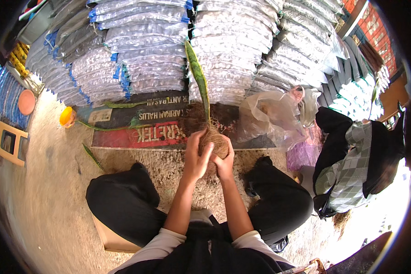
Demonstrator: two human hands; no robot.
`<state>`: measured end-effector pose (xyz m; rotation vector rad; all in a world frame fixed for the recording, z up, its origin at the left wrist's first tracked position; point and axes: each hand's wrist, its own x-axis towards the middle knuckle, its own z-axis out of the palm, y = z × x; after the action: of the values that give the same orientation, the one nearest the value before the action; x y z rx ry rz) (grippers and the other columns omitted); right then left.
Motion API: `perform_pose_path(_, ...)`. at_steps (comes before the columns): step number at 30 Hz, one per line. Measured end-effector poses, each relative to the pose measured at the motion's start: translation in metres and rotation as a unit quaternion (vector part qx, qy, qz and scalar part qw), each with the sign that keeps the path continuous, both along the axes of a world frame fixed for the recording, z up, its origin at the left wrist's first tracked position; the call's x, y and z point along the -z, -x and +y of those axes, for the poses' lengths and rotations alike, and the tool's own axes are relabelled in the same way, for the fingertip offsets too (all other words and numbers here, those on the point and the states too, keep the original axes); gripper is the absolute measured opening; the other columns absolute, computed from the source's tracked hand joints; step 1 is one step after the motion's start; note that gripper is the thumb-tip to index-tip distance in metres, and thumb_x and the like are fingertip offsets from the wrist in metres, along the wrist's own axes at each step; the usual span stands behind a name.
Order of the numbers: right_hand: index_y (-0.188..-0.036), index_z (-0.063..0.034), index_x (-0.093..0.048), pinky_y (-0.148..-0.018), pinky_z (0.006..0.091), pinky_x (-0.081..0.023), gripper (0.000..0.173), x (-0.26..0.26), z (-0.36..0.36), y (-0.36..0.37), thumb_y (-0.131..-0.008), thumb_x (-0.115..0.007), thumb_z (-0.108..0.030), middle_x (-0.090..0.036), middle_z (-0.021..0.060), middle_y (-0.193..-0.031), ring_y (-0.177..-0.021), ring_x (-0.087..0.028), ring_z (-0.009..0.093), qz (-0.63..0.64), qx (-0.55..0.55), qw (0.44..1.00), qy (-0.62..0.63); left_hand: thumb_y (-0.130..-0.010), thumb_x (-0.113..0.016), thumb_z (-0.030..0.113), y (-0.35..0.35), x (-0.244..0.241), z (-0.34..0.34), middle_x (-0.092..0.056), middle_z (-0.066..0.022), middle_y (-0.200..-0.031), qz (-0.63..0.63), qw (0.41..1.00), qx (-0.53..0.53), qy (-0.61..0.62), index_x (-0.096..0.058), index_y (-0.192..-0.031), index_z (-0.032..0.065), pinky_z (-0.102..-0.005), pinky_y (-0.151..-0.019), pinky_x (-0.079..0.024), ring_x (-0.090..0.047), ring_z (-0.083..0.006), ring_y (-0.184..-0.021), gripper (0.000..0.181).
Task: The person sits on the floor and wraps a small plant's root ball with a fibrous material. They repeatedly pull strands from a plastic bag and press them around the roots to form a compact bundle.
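Observation:
Between my two hands is a ball of brown coconut fibre (215,139), cupped from both sides. My left hand (196,154) grips its left side and my right hand (225,156) its right, with the thumbs close together on the near face. Out of the ball's top stands a single snake plant leaf (201,82), green with yellow edges, pointing away from me. Below the leaf, dark soil and loose fibre (195,118) lie on a printed banner sheet (123,137). Whatever the fibre encloses is hidden.
More snake plant leaves (130,103) lie left on the sheet, near a yellow pot (67,117). A clear plastic bag (270,120) rests right. Stacked filled plastic sacks (229,51) stand behind. Another person (352,164) sits at right; a plastic stool (10,144) is far left.

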<state>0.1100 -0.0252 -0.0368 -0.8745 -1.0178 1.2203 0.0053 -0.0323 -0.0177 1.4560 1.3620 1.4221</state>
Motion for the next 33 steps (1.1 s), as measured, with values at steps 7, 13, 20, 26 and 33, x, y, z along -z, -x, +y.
perform_pose_path(7,-0.112,-0.0013,-0.049,-0.087,0.0308,-0.043,0.060,-0.015,-0.001,0.004,-0.057,-0.075,-0.009,-0.058,0.0074,-0.103,-0.096,-0.055,0.016,-0.009,-0.025,1.000,-0.003,-0.084,-0.059,0.029,0.009,0.018,0.004,-0.044,-0.0122,-0.128,-0.338,0.934,0.091,0.068,-0.047,-0.122,0.0006,-0.0348,-0.099,-0.032,-0.043,-0.0219,-0.117,0.049)
perform_pose_path(13,-0.111,-0.0010,-0.049,-0.087,0.0306,-0.042,0.058,-0.027,-0.005,0.015,-0.059,-0.074,-0.009,-0.057,0.0075,-0.102,-0.096,-0.054,0.016,-0.040,-0.030,0.999,-0.014,-0.082,-0.057,0.039,0.013,0.043,0.006,-0.046,-0.0119,-0.127,-0.491,0.861,0.100,0.083,-0.041,-0.129,0.0017,-0.0344,-0.098,-0.034,-0.046,-0.0227,-0.116,0.062)
perform_pose_path(20,-0.113,-0.0046,-0.049,-0.094,0.0439,-0.033,0.065,-0.048,-0.001,0.018,-0.059,-0.076,-0.028,-0.050,0.0128,-0.113,-0.108,-0.047,0.030,-0.391,0.080,0.912,-0.094,-0.088,-0.048,0.038,0.005,0.032,-0.006,-0.054,-0.0095,-0.115,-0.600,0.786,-0.039,0.146,-0.047,-0.121,0.0022,-0.0354,-0.090,-0.042,-0.053,-0.0217,-0.103,0.048)
perform_pose_path(26,-0.137,-0.0073,-0.031,-0.105,0.0506,-0.016,0.083,-0.103,-0.007,0.034,-0.071,-0.067,-0.041,-0.024,0.0190,-0.142,-0.130,-0.024,0.036,-0.510,0.010,0.824,-0.248,-0.088,-0.051,0.031,0.017,0.077,0.000,-0.053,-0.0113,-0.115,-0.514,0.852,-0.044,0.095,-0.048,-0.120,-0.0008,-0.0321,-0.091,-0.039,-0.051,-0.0193,-0.105,0.045)
perform_pose_path(33,-0.118,0.0043,-0.050,-0.088,0.0279,-0.041,0.045,-0.087,0.006,0.025,-0.084,-0.063,-0.022,-0.060,0.0154,-0.107,-0.102,-0.053,0.016,-0.284,-0.199,0.937,-0.030,-0.086,-0.056,0.026,0.032,0.027,-0.022,-0.054,-0.0093,-0.109,-0.468,0.878,-0.033,0.091,-0.046,-0.119,0.0021,-0.0323,-0.088,-0.041,-0.052,-0.0178,-0.101,0.042)
